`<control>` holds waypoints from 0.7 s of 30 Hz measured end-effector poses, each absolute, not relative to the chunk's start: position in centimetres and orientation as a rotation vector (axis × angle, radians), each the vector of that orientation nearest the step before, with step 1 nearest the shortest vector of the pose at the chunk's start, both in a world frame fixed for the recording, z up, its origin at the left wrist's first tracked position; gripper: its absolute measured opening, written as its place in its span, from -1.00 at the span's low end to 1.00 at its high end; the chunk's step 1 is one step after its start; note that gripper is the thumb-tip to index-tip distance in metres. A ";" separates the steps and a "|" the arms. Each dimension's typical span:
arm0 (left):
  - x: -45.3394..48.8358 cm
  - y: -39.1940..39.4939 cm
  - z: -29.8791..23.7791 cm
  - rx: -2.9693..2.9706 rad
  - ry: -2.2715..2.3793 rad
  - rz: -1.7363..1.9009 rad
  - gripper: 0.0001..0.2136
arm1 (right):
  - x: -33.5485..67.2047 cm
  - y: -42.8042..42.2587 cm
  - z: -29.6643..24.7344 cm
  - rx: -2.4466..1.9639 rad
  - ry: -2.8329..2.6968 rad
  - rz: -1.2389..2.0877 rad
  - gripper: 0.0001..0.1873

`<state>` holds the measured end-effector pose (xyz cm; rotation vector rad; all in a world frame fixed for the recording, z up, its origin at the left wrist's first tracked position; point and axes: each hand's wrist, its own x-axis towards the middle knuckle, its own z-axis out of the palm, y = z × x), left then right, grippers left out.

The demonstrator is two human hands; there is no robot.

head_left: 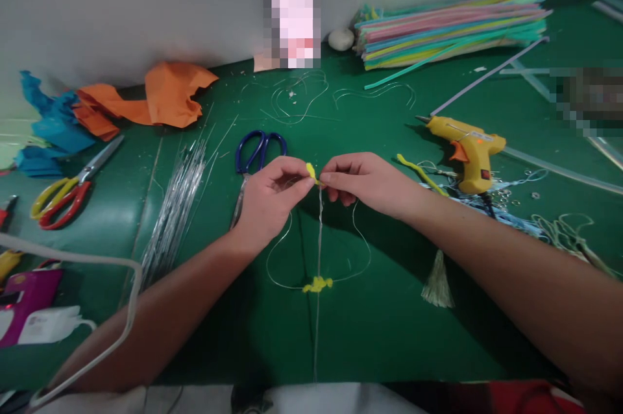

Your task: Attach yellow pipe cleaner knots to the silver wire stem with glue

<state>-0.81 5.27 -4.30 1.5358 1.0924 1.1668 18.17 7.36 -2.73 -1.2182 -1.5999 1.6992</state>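
Note:
My left hand (272, 196) and my right hand (363, 183) meet over the green table (389, 323), fingertips pinched together on a small yellow pipe-cleaner piece (311, 173) at the top of a thin wire frame (318, 252). The frame's loop curves down on both sides. A straight wire runs down its middle toward me. A second yellow wrap (317, 284) sits where that wire crosses the bottom of the loop.
Blue-handled scissors (256, 154) lie behind my left hand, a bundle of silver wires (172, 213) and yellow-red scissors (68, 190) further left. A yellow glue gun (464, 148), a tassel (438, 281) and stacked coloured sticks (448, 24) are on the right. Orange paper (165, 93) lies back left.

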 end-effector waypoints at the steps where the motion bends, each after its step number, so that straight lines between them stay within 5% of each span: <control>1: -0.9 5.2 -4.2 1.601 1.081 1.183 -0.96 | 18.1 7.4 -2.7 -1.214 -1.597 1.702 -0.82; 21: -0.9 5.0 -4.2 1.894 1.033 1.186 -0.93 | 18.3 7.6 -2.7 -1.234 -1.546 1.758 -0.88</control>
